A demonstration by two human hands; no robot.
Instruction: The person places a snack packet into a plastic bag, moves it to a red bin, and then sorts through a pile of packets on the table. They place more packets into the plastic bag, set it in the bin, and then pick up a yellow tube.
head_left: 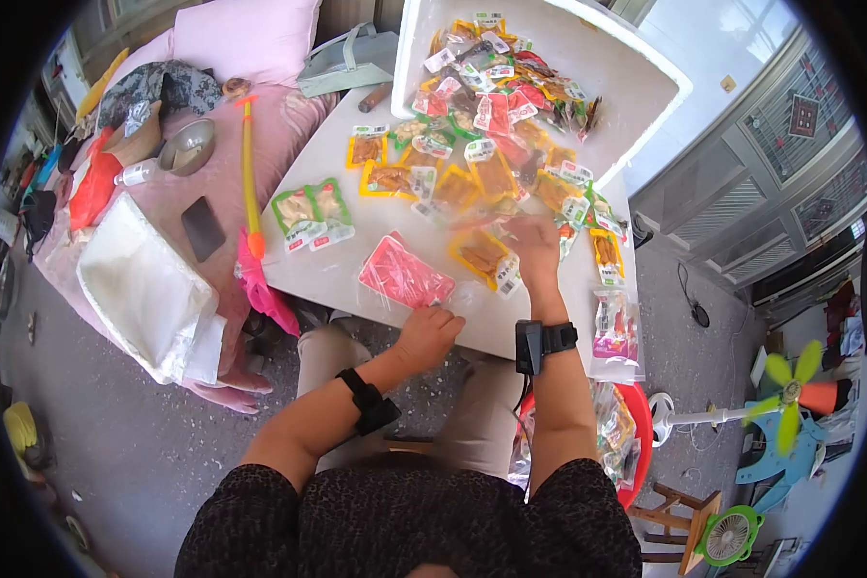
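I sit at a white table covered with several sealed snack packets. My left hand rests at the near edge, fingers curled on the corner of a clear bag holding a red packet. My right hand reaches further in, over yellow-edged packets; it is blurred, and whether it grips one I cannot tell. Two green-edged packets lie to the left. A dense heap of red, yellow and green packets fills the far half of the table. Both wrists wear black bands.
A pink-covered bed on the left carries a metal bowl, a dark phone, a white bag and a yellow-orange stick. A red basin of packets stands at my right knee. Fans stand at the right.
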